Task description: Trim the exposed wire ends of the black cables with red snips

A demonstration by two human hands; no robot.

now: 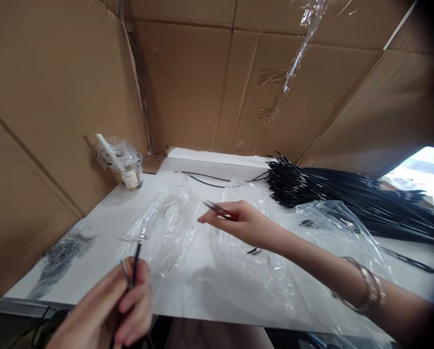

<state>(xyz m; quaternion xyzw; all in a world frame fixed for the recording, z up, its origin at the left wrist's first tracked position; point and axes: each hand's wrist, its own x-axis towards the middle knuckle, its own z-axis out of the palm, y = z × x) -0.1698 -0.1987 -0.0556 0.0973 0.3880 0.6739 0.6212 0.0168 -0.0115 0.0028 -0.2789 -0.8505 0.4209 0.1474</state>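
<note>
My left hand [109, 315] pinches a thin black wire [136, 264] that points up and away. My right hand [238, 220] reaches out over the clear plastic bag [187, 228], fingers closed on a small dark piece [217, 208] that points left, well apart from the wire

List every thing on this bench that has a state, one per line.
left hand: fingers shut on thin black wires.
right hand: fingers pinching a thin wire piece.
clear plastic bags: crumpled, lying flat on the table.
black wire bundle: heaped, lying sideways.
drink cup: upright, wrapped in plastic, straw in.
</note>
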